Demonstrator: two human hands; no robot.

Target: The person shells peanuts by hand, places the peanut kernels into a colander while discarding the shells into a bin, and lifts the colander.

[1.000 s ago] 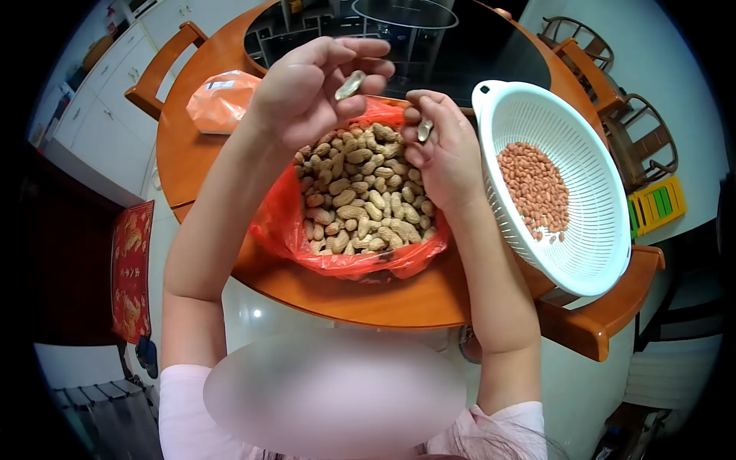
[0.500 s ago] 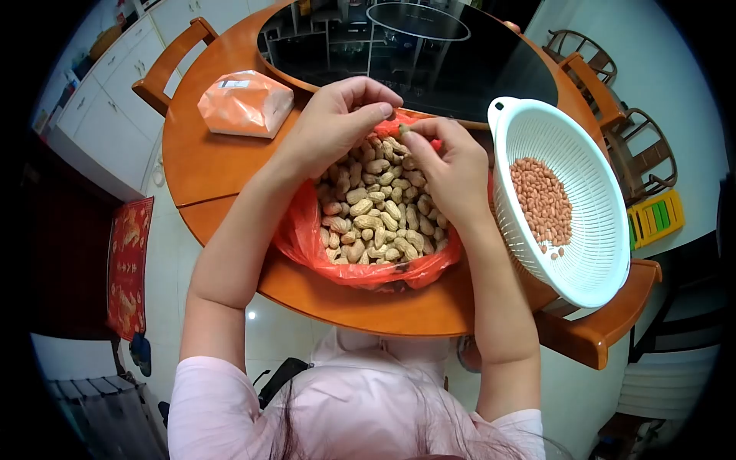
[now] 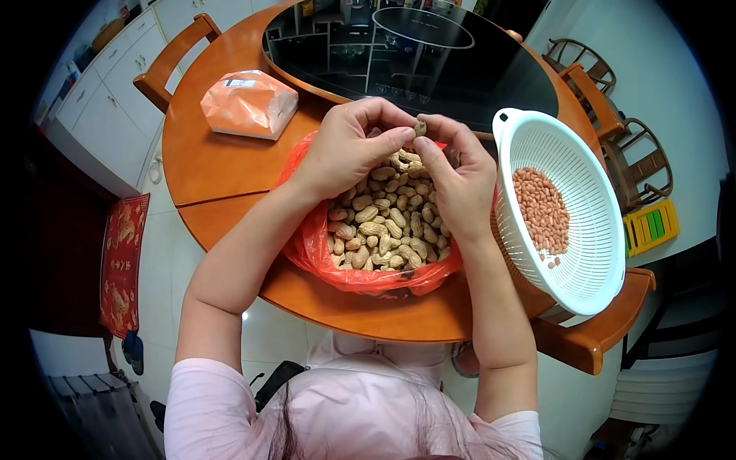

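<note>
A small peanut (image 3: 419, 128) is pinched between the fingertips of both hands, above the far part of a red plastic bag (image 3: 307, 245). My left hand (image 3: 354, 142) grips it from the left, thumb and fingers together. From the right, my right hand (image 3: 458, 169) closes thumb and forefinger on it. Many unshelled peanuts (image 3: 391, 222) fill the open bag below. To the right of the bag stands a white colander (image 3: 594, 222), tilted, with shelled reddish peanuts (image 3: 543, 211) lying in it. What the curled lower fingers cover is hidden.
An orange and white tissue pack (image 3: 249, 105) lies at the left on the round wooden table (image 3: 207, 165). A black glass turntable (image 3: 460, 73) covers the table's far middle. Wooden chairs stand around, one close behind the colander.
My hands first held empty-looking shell pieces apart; they have come down and together and now pinch a peanut. The view has shifted slightly.
</note>
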